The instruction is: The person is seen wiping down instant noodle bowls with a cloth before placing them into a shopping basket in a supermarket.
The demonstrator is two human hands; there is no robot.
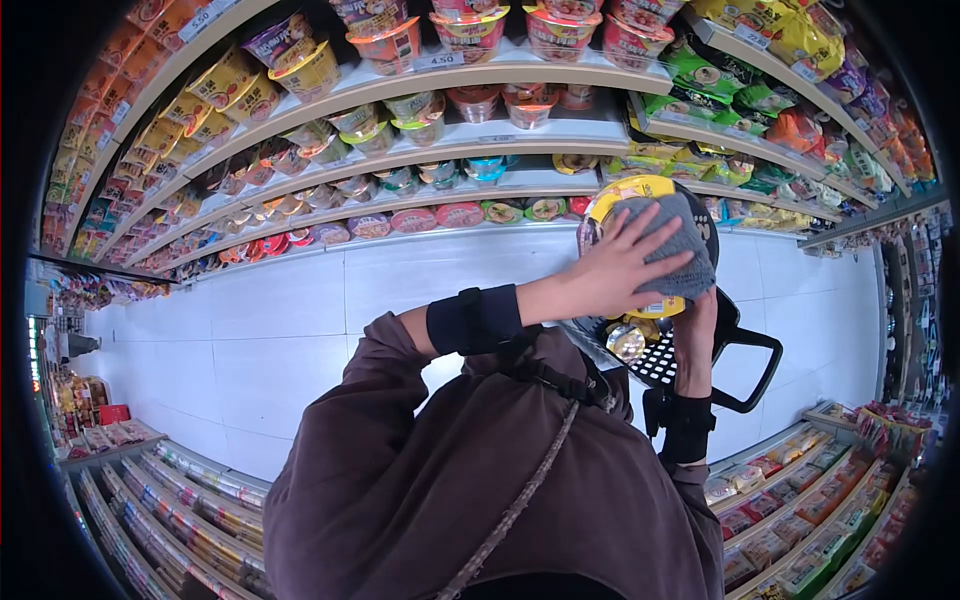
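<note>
Pressing hand: the left hand [622,268] lies flat with fingers spread on a grey cloth [672,235]; it is not clenched and pins the cloth down.
Cloth: bunched on top of the bowl [625,192], covering the right part of its yellow lid.
Holding hand: the right hand [695,325] comes up from the near side and grasps the bowl at its near right edge; its fingertips are hidden behind the bowl and cloth.
Bowl: held in the air between both hands, right of centre, out in front of the far shelves [480,140]; its lid is tilted towards the camera.
Basket: a black mesh basket [655,368] sits just beneath the bowl, beside the right wrist; how it is carried cannot be made out.
Handle: a black handle [752,375] loops out to the right of the basket.
Wristbands: a black band [475,320] on the left wrist and another [686,425] on the right.
Clothing: a brown hoodie [450,480] fills the near middle, with a strap [520,500] across it.
Far shelves: rows of cup and bowl noodles, with packets further right.
Floor: pale tiles [280,330] run off to the left.
Near shelves: low racks [800,510] of small packets at near right and near left.
</note>
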